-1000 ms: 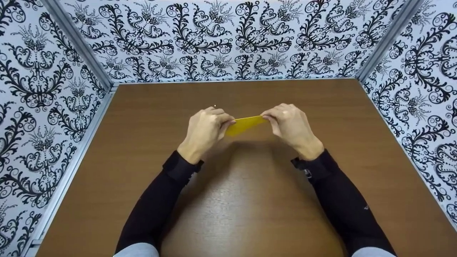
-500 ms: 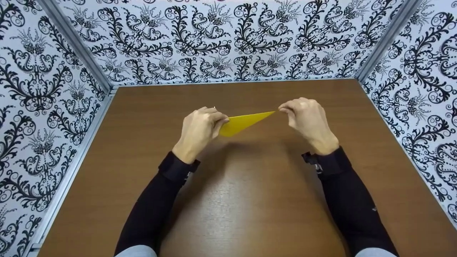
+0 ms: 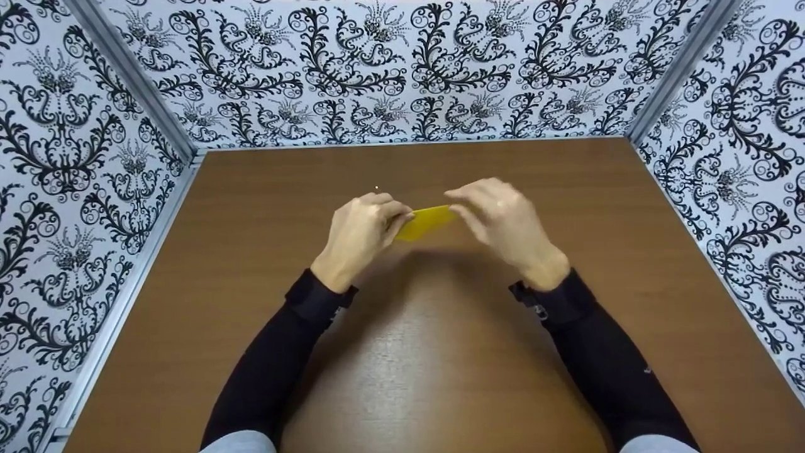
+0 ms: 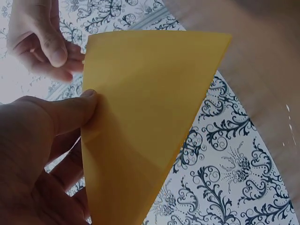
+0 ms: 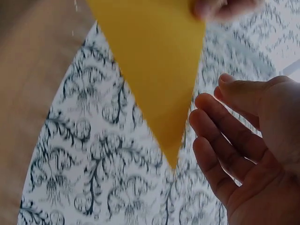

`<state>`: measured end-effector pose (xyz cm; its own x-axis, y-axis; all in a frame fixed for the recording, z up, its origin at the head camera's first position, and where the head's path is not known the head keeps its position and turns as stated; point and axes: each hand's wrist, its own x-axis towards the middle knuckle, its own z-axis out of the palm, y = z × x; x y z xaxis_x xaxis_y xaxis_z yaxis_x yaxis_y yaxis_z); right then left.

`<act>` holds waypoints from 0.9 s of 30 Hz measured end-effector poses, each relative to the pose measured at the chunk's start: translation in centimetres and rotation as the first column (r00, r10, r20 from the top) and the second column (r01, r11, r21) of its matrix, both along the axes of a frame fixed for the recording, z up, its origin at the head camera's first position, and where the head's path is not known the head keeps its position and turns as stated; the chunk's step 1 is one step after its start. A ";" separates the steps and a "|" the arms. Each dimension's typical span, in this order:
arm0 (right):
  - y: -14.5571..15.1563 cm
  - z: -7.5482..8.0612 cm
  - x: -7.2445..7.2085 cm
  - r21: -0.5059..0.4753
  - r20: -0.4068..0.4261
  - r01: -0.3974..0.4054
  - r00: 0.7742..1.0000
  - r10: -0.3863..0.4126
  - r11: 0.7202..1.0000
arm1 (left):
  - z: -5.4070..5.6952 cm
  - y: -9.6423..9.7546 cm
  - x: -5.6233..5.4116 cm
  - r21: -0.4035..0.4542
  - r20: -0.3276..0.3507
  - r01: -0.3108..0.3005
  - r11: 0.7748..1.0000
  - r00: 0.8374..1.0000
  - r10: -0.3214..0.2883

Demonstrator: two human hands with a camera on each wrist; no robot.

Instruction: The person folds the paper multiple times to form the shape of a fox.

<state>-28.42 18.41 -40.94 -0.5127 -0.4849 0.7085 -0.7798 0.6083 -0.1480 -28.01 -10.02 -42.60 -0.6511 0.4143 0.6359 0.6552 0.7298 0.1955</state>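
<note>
A piece of yellow paper (image 3: pixel 427 223) is held up over the table, its outline tapering to a point in the right wrist view. My left hand (image 3: pixel 360 236) pinches one edge of it, thumb (image 4: pixel 77 112) on the near face and the other fingers behind. My right hand (image 3: pixel 508 229) is at the paper's other end, thumb and fingers parted. In the right wrist view its fingers (image 5: pixel 220 136) are loosely extended beside the paper's edge, not gripping it.
Beneath both hands is a brown wooden table (image 3: pixel 402 352). Panels with a black-and-white scroll pattern (image 3: pixel 377 69) close it in at the back and on both sides, joined by grey metal posts (image 3: pixel 685 69).
My right hand moved right, off the paper's tip, then came back left to it with its fingers parted. My left hand kept its pinch and shifted slightly left, then back.
</note>
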 end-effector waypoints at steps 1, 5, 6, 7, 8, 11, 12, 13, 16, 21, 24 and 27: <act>-0.4 -0.3 0.1 0.014 -0.004 -0.007 1.000 0.007 1.000 | 0.0 0.2 0.1 -0.003 -0.005 0.009 1.000 1.000 -0.009; -1.6 -1.2 0.5 0.020 0.020 -0.021 1.000 0.021 1.000 | -0.1 0.7 0.3 -0.011 -0.029 0.040 0.999 0.999 -0.041; -1.7 -1.4 0.6 0.015 0.031 -0.021 0.999 0.021 1.000 | -0.1 0.8 0.4 -0.013 -0.034 0.046 0.999 0.998 -0.046; -1.8 -1.6 0.6 0.007 0.043 -0.025 0.999 0.025 1.000 | -0.1 0.9 0.5 -0.015 -0.039 0.050 0.999 0.998 -0.050; -1.9 -1.8 0.7 -0.003 0.054 -0.030 0.998 0.030 1.000 | -0.1 0.9 0.5 -0.016 -0.044 0.051 0.999 0.998 -0.052; -2.0 -2.2 0.9 -0.022 0.073 -0.037 0.997 0.038 0.999 | -0.3 1.0 0.6 -0.013 -0.059 0.056 0.998 0.997 -0.057; -2.0 -2.3 0.9 -0.026 0.075 -0.039 0.996 0.041 0.999 | -0.4 1.1 0.6 -0.009 -0.065 0.060 0.998 0.996 -0.061; -2.1 -2.3 0.9 -0.026 0.074 -0.043 0.996 0.045 0.999 | -0.4 1.1 0.6 -0.005 -0.070 0.066 0.998 0.995 -0.066; -2.3 -2.4 1.0 -0.016 0.065 -0.059 0.996 0.060 0.998 | -0.6 1.3 0.6 0.008 -0.094 0.084 0.996 0.992 -0.083; -2.3 -2.2 0.9 -0.008 0.071 -0.075 0.995 0.075 0.997 | -0.6 1.5 0.5 -0.002 -0.141 0.105 0.994 0.985 -0.104; -1.9 -1.8 0.8 -0.018 0.104 -0.068 0.992 0.069 0.998 | -0.3 1.3 0.4 -0.011 -0.160 0.109 0.994 0.981 -0.109; -1.5 -1.5 0.7 -0.026 0.131 -0.064 0.989 0.067 0.998 | -0.1 0.8 0.2 -0.019 -0.160 0.104 0.994 0.981 -0.106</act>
<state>-27.76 16.91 -42.43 -0.5698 -0.5058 0.6477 -0.7907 0.5522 -0.2644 -27.82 -9.23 -42.67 -0.4937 0.4820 0.7238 0.7506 0.6565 0.0747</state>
